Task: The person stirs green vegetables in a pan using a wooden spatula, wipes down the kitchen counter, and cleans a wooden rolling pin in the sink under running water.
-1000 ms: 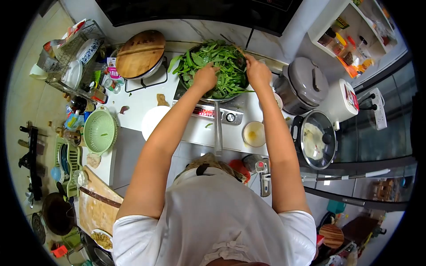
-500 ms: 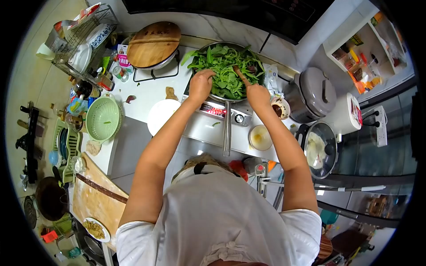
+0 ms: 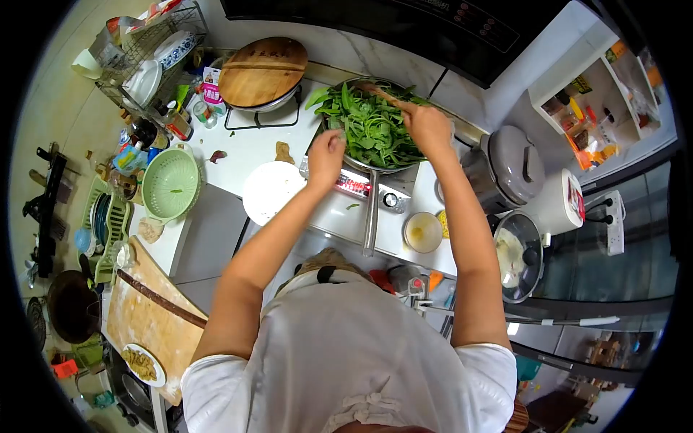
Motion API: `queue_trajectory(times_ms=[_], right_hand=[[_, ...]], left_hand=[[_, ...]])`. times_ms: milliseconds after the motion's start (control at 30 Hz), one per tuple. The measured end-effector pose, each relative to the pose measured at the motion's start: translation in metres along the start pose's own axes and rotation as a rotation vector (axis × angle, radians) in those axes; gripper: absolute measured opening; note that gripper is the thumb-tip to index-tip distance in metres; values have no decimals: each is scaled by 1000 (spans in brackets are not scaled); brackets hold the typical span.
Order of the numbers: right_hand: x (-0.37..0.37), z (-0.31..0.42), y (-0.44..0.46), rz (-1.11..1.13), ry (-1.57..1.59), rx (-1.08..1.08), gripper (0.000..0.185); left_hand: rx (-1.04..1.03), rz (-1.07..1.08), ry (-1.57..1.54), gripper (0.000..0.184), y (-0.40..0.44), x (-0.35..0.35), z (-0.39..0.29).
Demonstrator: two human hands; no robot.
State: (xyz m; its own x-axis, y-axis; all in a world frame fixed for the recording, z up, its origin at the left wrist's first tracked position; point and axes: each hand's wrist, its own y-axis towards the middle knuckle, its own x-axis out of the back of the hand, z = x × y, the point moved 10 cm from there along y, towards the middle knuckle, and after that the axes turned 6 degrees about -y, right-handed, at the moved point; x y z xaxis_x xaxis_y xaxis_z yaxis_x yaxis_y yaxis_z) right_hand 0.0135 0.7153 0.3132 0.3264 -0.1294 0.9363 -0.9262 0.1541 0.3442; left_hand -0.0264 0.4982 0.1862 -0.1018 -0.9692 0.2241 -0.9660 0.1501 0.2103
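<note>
Right hand (image 3: 427, 131) was closed round the handle of a wooden spatula (image 3: 390, 99), over the right side of the frying pan (image 3: 372, 213); spatula head lay at the back of the leafy greens (image 3: 377, 136). Greens were heaped in the pan, some leaves poking over the rim. Left hand (image 3: 328, 153) sat at the pan's left front edge, fingers curled; couldn't tell if it gripped anything.

Pan sat on an induction cooker (image 3: 392, 201), red display lit, long metal handle pointing toward the person. White plate (image 3: 273, 192) was left of the cooker, under the left forearm; small bowl (image 3: 423, 232) with yellow residue to the right of the pan handle.

Farther left: green colander (image 3: 171, 185), one leaf inside. Back left: round wooden lid (image 3: 263, 72) on a vessel. Right of the right arm: grey rice cooker (image 3: 514, 162).
</note>
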Motion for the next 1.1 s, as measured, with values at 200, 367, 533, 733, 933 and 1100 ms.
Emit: queue_trajectory(times_ms=[200, 367, 533, 733, 933, 1100], right_hand=[[-78, 30, 1, 183, -105, 211, 28], [-63, 13, -28, 244, -24, 254, 31], [-83, 21, -41, 280, -74, 229, 33], [-94, 23, -49, 220, -38, 213, 33], [-3, 0, -48, 58, 42, 30, 26], [44, -22, -59, -60, 2, -9, 24]], left_hand=[[689, 396, -416, 29, -127, -45, 59], [834, 837, -645, 36, -187, -83, 21], [801, 830, -571, 33, -191, -92, 34], [737, 800, -327, 44, -158, -54, 62], [-13, 181, 687, 54, -37, 12, 69], [84, 385, 864, 43, -24, -8, 98]])
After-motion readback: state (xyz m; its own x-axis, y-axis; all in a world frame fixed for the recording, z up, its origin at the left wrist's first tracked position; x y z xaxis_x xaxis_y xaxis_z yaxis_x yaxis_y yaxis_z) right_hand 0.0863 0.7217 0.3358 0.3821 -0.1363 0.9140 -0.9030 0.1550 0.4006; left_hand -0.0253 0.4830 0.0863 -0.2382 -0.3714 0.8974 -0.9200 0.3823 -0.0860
